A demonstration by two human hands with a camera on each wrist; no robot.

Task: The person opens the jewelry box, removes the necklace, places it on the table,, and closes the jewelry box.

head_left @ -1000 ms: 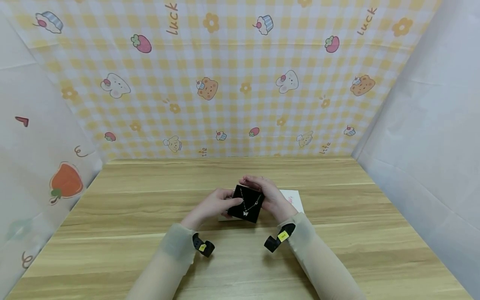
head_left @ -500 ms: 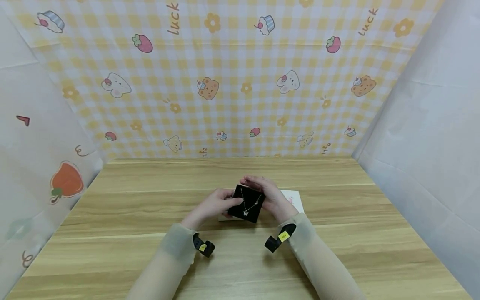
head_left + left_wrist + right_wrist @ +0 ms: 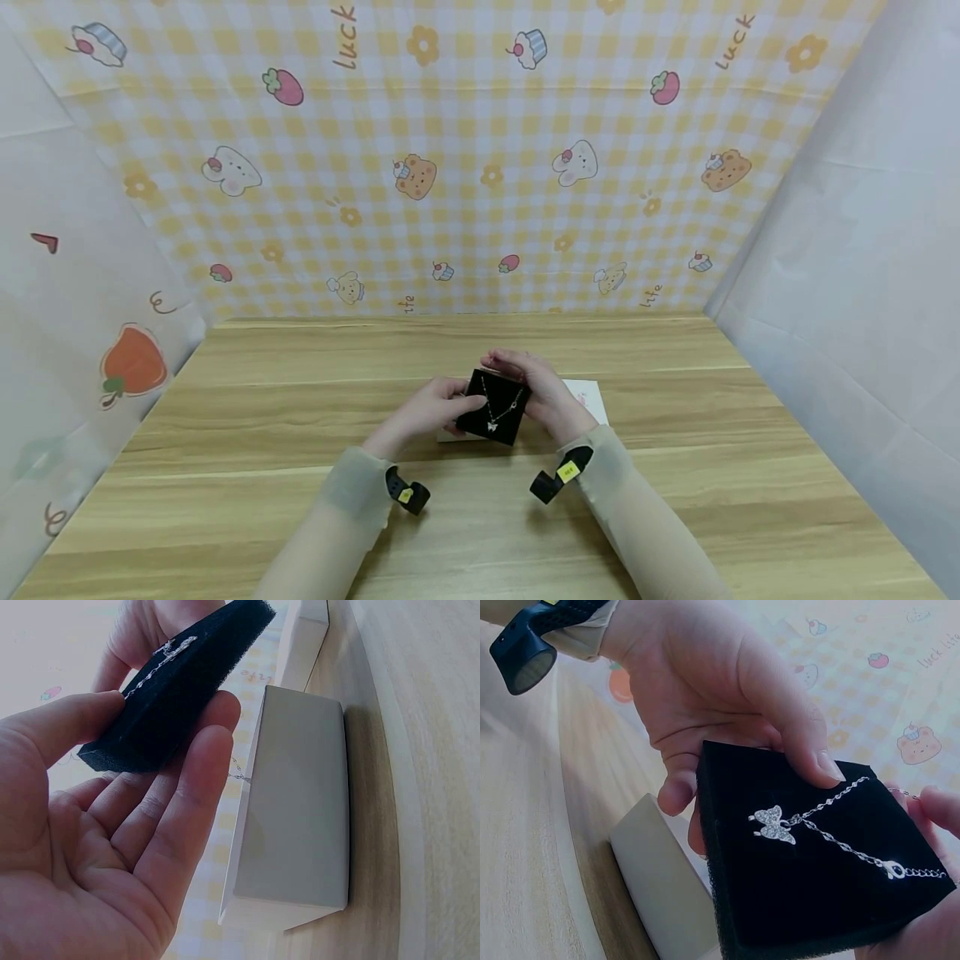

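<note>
A black foam necklace pad [image 3: 495, 425] is held tilted between both hands. A silver necklace [image 3: 832, 836] with a butterfly pendant [image 3: 774, 825] lies across its face, clasp near one corner. My left hand [image 3: 427, 412] grips the pad's left edge, thumb on top and fingers underneath. My right hand [image 3: 551, 400] holds the opposite edge, its fingers around the far side; in the right wrist view a fingertip touches the chain where it passes over the edge. Part of the chain [image 3: 238, 771] hangs beneath the pad in the left wrist view. The pad's underside is mostly hidden.
Below the pad stands a white box [image 3: 296, 802] on the wooden table [image 3: 300, 358]. A second white box part [image 3: 587, 400] with a pink print lies partly behind my right hand. A checked cloth [image 3: 465, 225] hangs at the back.
</note>
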